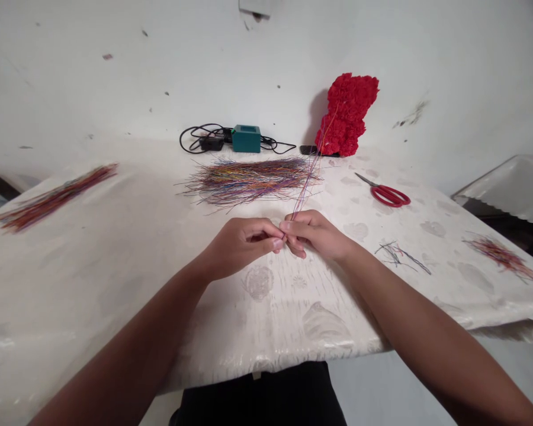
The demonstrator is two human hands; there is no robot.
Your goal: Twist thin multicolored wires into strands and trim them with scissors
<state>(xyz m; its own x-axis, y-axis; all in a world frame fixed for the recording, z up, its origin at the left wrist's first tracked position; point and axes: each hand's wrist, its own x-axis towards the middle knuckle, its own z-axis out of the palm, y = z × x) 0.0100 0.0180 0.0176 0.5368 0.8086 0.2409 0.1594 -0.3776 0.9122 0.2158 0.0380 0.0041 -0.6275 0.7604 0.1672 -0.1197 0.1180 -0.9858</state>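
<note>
- Your left fingertips and right fingertips meet in a tight pinch, both holding a few thin coloured wires.
- From that pinch, the fine red, blue and orange strands rise up and away from you, crossing above the large pile.
- Your left hand and right hand curl toward each other over the middle of the table.
- Just beyond them, a wide, flat bundle of multicoloured wires lies crosswise.
- Far to your left is a long red-and-orange wire bundle. To your right are a few loose dark wires and a small reddish tuft of wires.
- Red-handled scissors lie to the right of the wide bundle.
- At the far edge, by the white wall, sit a teal box among black cables, a dark flat object and a red bear made of foam roses.
- A white patterned plastic cover spreads over the table.
</note>
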